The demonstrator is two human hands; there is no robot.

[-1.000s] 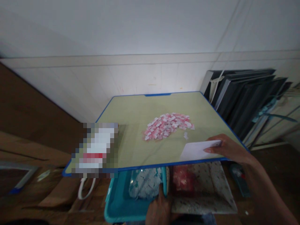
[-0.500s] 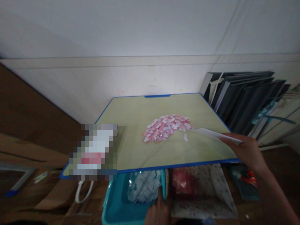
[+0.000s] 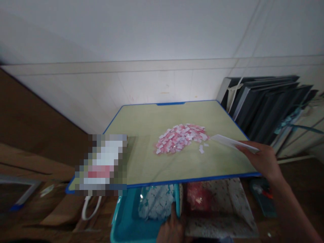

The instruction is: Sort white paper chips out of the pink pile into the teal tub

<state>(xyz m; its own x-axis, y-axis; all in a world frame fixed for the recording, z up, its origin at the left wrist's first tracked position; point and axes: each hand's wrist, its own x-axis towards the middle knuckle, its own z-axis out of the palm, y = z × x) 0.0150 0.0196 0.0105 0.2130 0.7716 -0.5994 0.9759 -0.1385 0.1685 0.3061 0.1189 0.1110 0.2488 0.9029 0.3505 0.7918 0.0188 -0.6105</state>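
My right hand (image 3: 263,160) is closed around one end of a flat white strip (image 3: 227,142), perhaps card or plastic. The strip's far end nearly reaches a heap of small pink and white paper-like pieces (image 3: 181,138) on a pale yellow-green board (image 3: 141,118) with a blue rim. A few loose pieces (image 3: 201,148) lie in front of the heap. Below the board's front edge, my left hand (image 3: 170,227) is at the right wall of a teal basin (image 3: 138,233), one finger along its inside; its other fingers are partly hidden. Pale pieces (image 3: 157,202) lie in the basin.
A blurred-out object (image 3: 103,165) stands on the board's left part. Right of the basin is a speckled tray (image 3: 227,202) with a red bundle (image 3: 198,195). Dark panels (image 3: 268,98) lean against the wall at right. A brown surface (image 3: 37,111) rises at left.
Another small white piece now shows apart from the heap, near the strip's tip. My right hand and the strip have shifted only slightly. My left hand stays at the basin.
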